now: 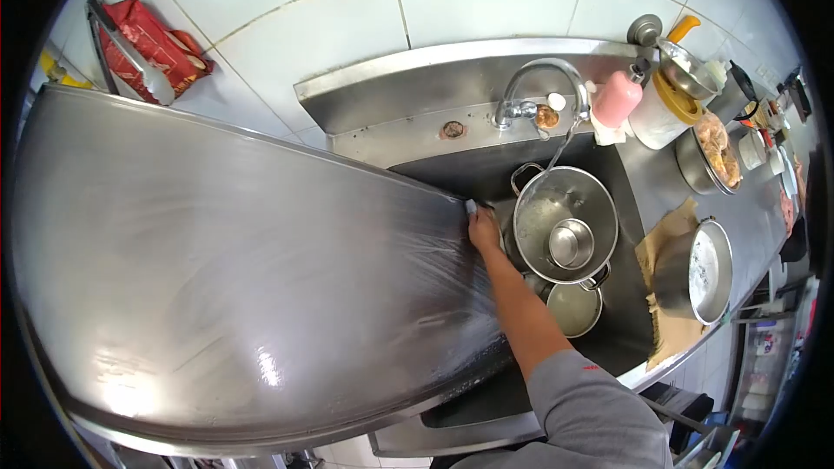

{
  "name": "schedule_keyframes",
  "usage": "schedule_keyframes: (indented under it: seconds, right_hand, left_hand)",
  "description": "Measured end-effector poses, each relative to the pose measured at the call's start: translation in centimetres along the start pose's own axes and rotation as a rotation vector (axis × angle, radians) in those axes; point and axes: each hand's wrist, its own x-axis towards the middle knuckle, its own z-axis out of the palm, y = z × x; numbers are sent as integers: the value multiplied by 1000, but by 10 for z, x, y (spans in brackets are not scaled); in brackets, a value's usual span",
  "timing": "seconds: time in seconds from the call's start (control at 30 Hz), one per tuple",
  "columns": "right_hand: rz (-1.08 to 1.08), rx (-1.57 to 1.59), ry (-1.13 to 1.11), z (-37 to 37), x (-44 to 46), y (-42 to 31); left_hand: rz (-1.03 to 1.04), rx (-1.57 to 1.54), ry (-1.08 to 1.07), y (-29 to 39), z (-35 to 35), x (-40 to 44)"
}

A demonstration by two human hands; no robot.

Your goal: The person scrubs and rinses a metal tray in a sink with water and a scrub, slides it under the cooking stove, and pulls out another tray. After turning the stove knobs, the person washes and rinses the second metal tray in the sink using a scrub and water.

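My right hand [485,229] reaches to the right end of a large stainless steel panel [261,260], at its edge beside the sink. Its fingers are closed, and a small pale and dark piece [472,207] pokes out at the fingertips, too small to name. Wet streaks spread over the steel near this hand. Just right of it, in the dark sink [627,295], stands a two-handled pot [608,247] with water and a small metal bowl [571,244] inside. Water runs from the curved faucet [543,65] into that pot. My left hand is out of view.
Another pot [574,311] with cloudy water sits lower in the sink. On the right counter are a pot [673,278] on cardboard [665,234], a pink soap bottle [617,97] and a bowl of food [717,152]. Tongs [130,52] and a red packet [161,48] lie upper left.
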Motion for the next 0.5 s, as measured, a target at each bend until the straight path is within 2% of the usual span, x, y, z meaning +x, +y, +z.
schedule_keyframes:
  seconds: [0.03,0.07,0.13,0.2,0.27,0.33,0.37,0.43,0.5]
  right_hand:
    - [44,-135,-56,0,9,6]
    - [48,-138,-61,12,17,29]
    - [68,-345,-54,50,45,76]
    - [67,-311,-78,39,39,65]
    - [271,-182,-114,30,35,52]
    - [264,-189,-141,18,16,38]
    - [275,-191,-173,11,-2,39]
    - [314,-253,-234,-3,-30,40]
    - [355,-315,-296,-17,-60,48]
  left_hand:
    - [457,55,277,-36,20,20]
    - [451,-110,275,-3,6,8]
    - [269,-56,92,-41,19,20]
    - [223,-52,76,-25,12,11]
    - [179,-51,61,-8,5,4]
    - [105,-47,94,-2,6,0]
    - [103,-54,87,-3,9,3]
    - [403,-61,237,-7,12,8]
    - [337,-28,201,-22,19,14]
